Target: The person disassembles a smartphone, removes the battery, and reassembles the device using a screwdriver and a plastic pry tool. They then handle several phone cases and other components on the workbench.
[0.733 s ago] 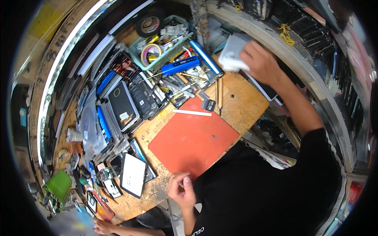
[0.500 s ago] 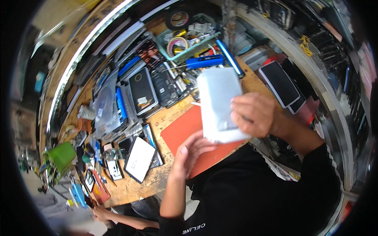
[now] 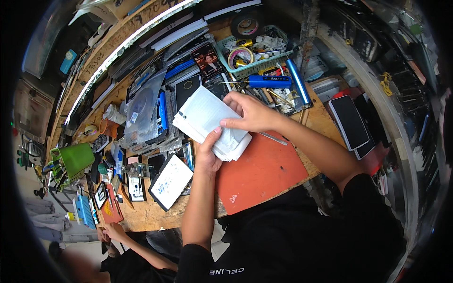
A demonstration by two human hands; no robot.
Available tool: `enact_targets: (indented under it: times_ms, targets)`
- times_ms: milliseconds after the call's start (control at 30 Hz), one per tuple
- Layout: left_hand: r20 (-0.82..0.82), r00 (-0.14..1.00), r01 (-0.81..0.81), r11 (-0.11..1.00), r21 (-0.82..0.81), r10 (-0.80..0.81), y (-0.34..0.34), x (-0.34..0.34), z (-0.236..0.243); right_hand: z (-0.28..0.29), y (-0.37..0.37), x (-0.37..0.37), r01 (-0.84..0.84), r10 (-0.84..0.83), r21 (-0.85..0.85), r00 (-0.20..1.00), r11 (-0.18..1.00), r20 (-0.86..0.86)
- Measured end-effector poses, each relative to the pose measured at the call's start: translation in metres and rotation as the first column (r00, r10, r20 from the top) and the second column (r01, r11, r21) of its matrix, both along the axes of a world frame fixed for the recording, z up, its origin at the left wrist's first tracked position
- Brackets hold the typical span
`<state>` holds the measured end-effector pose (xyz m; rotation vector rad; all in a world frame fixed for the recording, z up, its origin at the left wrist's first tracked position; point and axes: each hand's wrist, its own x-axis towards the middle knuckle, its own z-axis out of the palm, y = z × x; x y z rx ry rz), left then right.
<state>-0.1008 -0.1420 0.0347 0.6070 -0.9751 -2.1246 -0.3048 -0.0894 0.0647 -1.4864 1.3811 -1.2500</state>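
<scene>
A thin stack of white, cloudy plastic sleeves (image 3: 205, 115) is held tilted above the workbench, its edges slightly fanned. My left hand (image 3: 209, 153) grips its lower edge, thumb on top and fingers underneath. At the stack's right side, my right hand (image 3: 250, 113) pinches it, thumb on the face and fingers curled behind. What lies inside the sleeves, if anything, I cannot make out. Below and to the right is an orange-red mat (image 3: 262, 172), with a thin metal strip (image 3: 273, 138) near its far edge.
Behind the stack are a blue electric screwdriver (image 3: 269, 81), a blue tube (image 3: 297, 82) and a green basket (image 3: 255, 68) of tapes and small parts. A white-faced tablet (image 3: 172, 181) lies left of my left forearm. Another person's hand (image 3: 114, 232) works at lower left.
The stack has moved left and turned, leaning to the left now. My left hand, loosely touching its lower edge before, has closed on it. My right hand has shifted left and farther away.
</scene>
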Motion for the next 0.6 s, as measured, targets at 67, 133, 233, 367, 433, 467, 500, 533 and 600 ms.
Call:
enact_targets:
  times_ms: [67,133,233,367,433,467,500,533,600]
  targets:
    - [0.007,0.998,-0.056,0.998,-0.002,0.056,0.006,0.005,-0.004,-0.020,-0.005,0.018,-0.054,0.054,-0.008,0.964,0.999,0.261]
    - [-0.040,0.995,-0.095,0.995,0.018,0.096,0.007,0.009,-0.008,-0.033,0.001,0.024,0.043,0.003,-0.133,0.945,0.990,0.328]
    - [-0.168,0.982,0.113,0.976,0.184,-0.082,-0.003,0.016,-0.008,-0.039,0.013,0.015,0.219,-0.144,-0.123,0.886,0.968,0.440]
    - [-0.021,0.999,0.036,0.999,0.001,-0.036,-0.001,0.015,-0.004,-0.029,0.017,-0.003,0.163,-0.122,-0.008,0.769,0.987,0.628]
    - [0.058,0.997,-0.046,0.998,-0.042,0.049,0.002,0.014,0.000,-0.026,0.020,-0.002,0.025,-0.023,0.004,0.815,1.000,0.579]
    - [0.052,0.996,-0.072,0.995,-0.074,0.075,0.003,0.014,0.001,-0.027,0.020,0.005,0.008,-0.024,0.035,0.890,0.999,0.456]
    - [0.077,0.993,-0.090,0.994,-0.069,0.095,0.002,0.014,0.003,-0.028,0.021,0.011,-0.014,0.005,0.022,0.932,1.000,0.361]
    - [0.068,0.993,-0.093,0.993,-0.073,0.098,0.001,0.014,0.003,-0.029,0.023,0.014,-0.067,0.059,0.009,0.933,0.998,0.356]
    - [0.102,0.984,-0.143,0.988,-0.051,0.147,0.000,0.015,0.003,-0.031,0.024,0.016,-0.077,0.052,0.046,0.915,0.996,0.399]
